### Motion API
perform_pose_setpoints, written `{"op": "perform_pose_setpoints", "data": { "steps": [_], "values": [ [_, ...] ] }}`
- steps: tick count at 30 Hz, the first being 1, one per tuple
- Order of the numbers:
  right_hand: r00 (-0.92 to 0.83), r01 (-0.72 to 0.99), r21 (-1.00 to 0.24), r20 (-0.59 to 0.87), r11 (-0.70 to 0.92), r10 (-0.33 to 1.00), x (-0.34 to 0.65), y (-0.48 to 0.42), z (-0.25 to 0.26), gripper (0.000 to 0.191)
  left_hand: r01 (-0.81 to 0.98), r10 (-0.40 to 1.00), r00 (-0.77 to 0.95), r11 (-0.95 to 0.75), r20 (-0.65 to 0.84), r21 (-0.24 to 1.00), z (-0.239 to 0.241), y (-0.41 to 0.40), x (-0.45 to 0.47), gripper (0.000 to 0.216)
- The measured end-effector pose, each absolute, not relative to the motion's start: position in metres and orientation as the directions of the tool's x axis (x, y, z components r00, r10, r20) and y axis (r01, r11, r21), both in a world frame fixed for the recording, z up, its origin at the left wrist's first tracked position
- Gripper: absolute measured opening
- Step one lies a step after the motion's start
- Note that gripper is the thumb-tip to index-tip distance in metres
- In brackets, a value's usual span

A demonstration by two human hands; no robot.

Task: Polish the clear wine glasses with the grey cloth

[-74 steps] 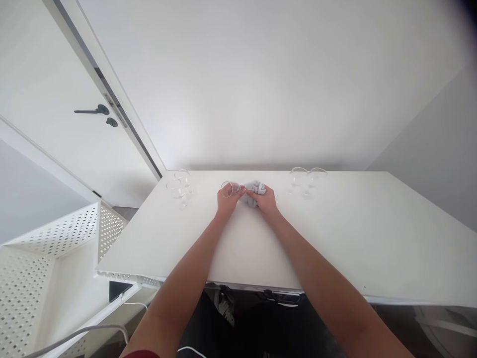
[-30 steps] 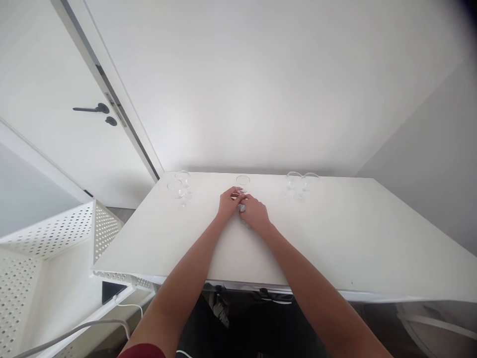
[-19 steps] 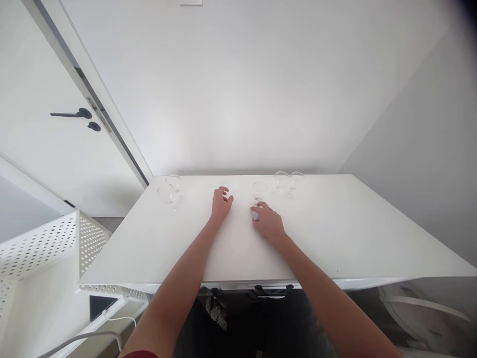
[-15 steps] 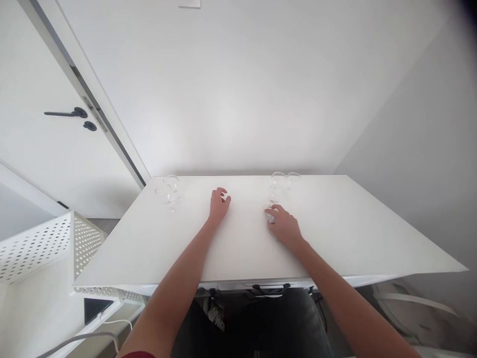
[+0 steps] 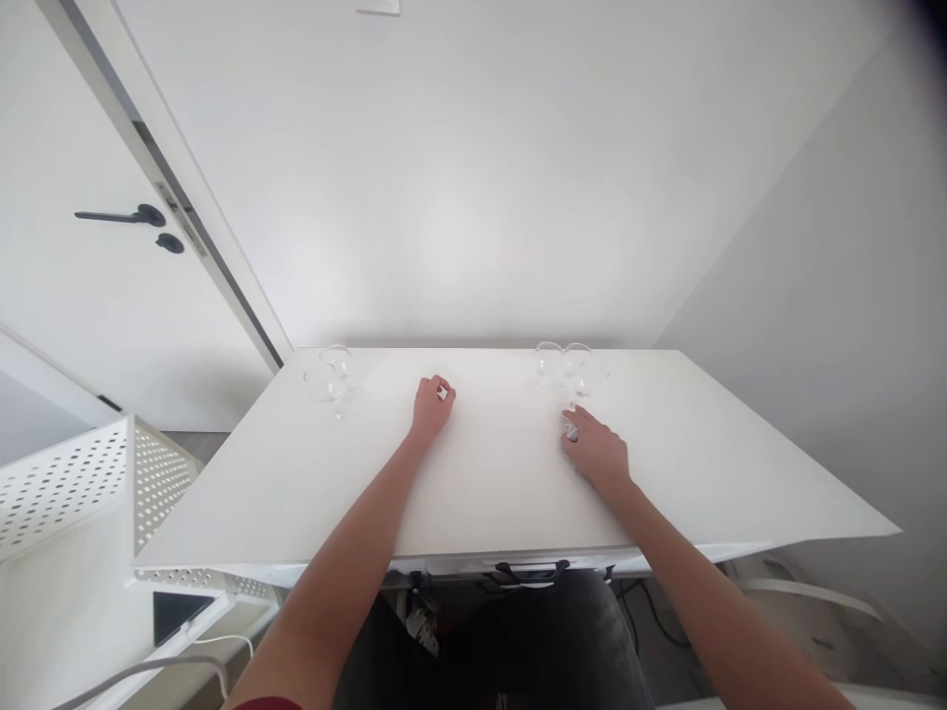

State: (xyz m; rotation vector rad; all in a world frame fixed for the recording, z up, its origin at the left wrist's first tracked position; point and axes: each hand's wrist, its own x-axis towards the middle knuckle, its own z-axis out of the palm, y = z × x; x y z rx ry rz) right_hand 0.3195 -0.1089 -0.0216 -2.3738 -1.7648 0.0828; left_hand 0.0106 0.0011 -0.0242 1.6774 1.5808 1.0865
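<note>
My right hand point(image 5: 598, 449) is closed around the lower part of a clear stemmed glass point(image 5: 581, 380), whose bowl rises beyond my fingertips. The glass's foot is mostly hidden by the hand. Just behind it, near the table's back edge, stand two more clear stemmed glasses, a left one point(image 5: 547, 359) and a right one point(image 5: 577, 357). My left hand point(image 5: 432, 406) rests on the table left of centre, fingers curled in toward the thumb with nothing visible in them. Further left is another pair, a front glass point(image 5: 322, 382) and a back glass point(image 5: 336, 361).
The white table point(image 5: 488, 493) stands against a pale wall point(image 5: 473, 197). At left are a door with a black handle point(image 5: 122, 216) and a white perforated panel point(image 5: 159, 478). A black drawer handle point(image 5: 531, 572) juts from the table's front.
My right hand has moved to the right with the glass, which now stands before the right-hand back glass. My left hand stays in place, its fingers curled slightly tighter.
</note>
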Motion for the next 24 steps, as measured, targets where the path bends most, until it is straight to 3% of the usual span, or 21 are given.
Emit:
{"op": "perform_pose_setpoints", "data": {
  "steps": [20, 24],
  "values": [
    [0.323, 0.932, -0.197, 0.073, -0.304, 0.944, 0.3152, -0.1088, -0.0207, 0.053, 0.538, 0.979, -0.012, -0.164, 0.203, 0.827, -0.0253, 0.0012, 0.0097, 0.004],
    [0.324, 0.938, -0.175, 0.136, -0.299, 0.936, 0.3124, -0.112, -0.0229, 0.052, 0.539, 0.977, -0.019, -0.167, 0.21, 0.826, -0.0248, 0.0014, 0.0091, 0.004]
  ]
}}
